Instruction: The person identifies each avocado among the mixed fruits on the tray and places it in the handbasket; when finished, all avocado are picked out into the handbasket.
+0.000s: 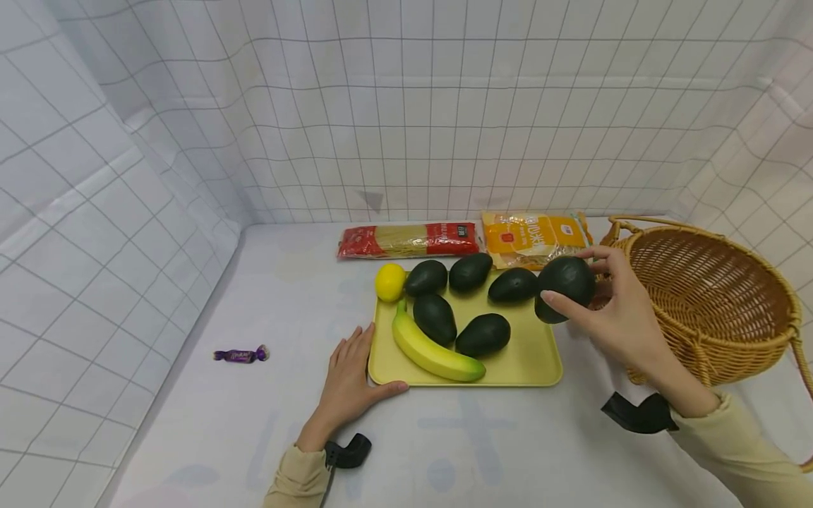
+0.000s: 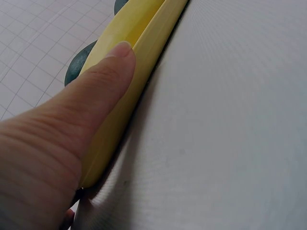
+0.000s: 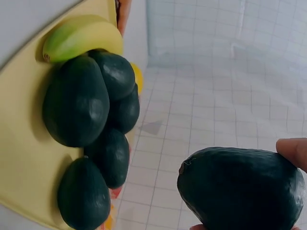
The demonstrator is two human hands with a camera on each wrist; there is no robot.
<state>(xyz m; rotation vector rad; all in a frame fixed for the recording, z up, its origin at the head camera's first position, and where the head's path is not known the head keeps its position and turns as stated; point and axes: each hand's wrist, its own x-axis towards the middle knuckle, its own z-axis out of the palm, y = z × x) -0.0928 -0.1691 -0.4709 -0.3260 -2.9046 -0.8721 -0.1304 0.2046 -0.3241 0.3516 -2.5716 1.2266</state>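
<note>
My right hand holds a dark green avocado between thumb and fingers, above the right end of the yellow tray. In the right wrist view the held avocado appears raised beside the tray. My left hand lies at the tray's near left corner, its fingers straight along the left side. In the left wrist view its thumb rests on the tray's rim. On the tray are several more avocados, a banana and a yellow lemon in the far left corner.
A wicker basket stands right of the tray, close by the right hand. Behind the tray lie a red pack of noodles and an orange packet. A purple wrapped candy is on the table at left. Gridded curtains surround the table.
</note>
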